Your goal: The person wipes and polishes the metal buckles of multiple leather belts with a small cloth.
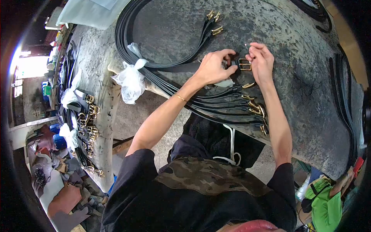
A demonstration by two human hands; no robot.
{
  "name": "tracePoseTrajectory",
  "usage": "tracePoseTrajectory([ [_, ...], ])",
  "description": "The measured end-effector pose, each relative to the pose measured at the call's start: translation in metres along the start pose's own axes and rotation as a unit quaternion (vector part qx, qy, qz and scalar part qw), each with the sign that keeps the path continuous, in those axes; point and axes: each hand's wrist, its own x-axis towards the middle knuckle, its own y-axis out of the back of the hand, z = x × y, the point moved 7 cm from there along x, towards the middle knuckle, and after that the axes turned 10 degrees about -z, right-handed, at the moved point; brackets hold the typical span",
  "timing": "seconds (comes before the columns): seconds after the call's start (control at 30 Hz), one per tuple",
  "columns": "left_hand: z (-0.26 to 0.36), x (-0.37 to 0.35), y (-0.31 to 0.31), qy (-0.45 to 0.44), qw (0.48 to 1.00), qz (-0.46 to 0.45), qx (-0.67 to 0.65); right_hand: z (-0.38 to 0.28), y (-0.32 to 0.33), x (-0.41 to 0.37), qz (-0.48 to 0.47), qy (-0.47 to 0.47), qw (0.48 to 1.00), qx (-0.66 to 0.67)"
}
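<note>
My left hand (216, 67) is closed around the end of a black belt (179, 69), with thumb and fingers close behind its gold buckle (245, 64). On the other side of that buckle is my right hand (262, 63), its fingers curled together in a pinch. A tiny pale speck shows by those fingertips; what they hold is too small to name. Below my hands lies a row of black belts (216, 105) with gold buckles, fanned out towards my right forearm. A scrap of light material (225, 82) sits just under my left hand.
A looped bundle of belts (123, 34), tied with white plastic (131, 79), curves across the worn table (309, 112). More buckled belts (91, 133) hang at the left. Black straps (342, 96) lie along the right edge. Leather scraps (67, 197) cover the lower left.
</note>
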Motion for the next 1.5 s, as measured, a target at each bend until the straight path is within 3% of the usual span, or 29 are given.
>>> tracePoseTrajectory([
  [0.13, 0.0, 0.007, -0.007, 0.06, 0.996, -0.006, 0.059, -0.003, -0.001, -0.002, 0.0, -0.002, 1.0, -0.011],
  [0.2, -0.001, 0.007, -0.004, -0.001, 0.997, 0.056, 0.051, -0.006, -0.003, -0.004, 0.003, 0.01, 1.0, -0.022],
  [0.33, -0.003, 0.002, 0.001, -0.04, 0.992, 0.118, 0.025, -0.007, -0.003, -0.008, -0.007, 0.006, 0.996, -0.091],
  [0.5, -0.004, 0.002, 0.001, -0.047, 0.991, 0.116, 0.043, -0.009, -0.019, -0.009, -0.094, 0.017, 0.945, -0.313],
  [0.7, -0.006, 0.003, 0.001, -0.031, 0.993, 0.106, 0.039, -0.016, -0.03, -0.009, -0.141, 0.051, 0.886, -0.438],
  [1.5, -0.006, 0.004, 0.001, -0.021, 0.995, 0.098, 0.023, -0.018, -0.04, -0.01, -0.146, 0.056, 0.855, -0.495],
])
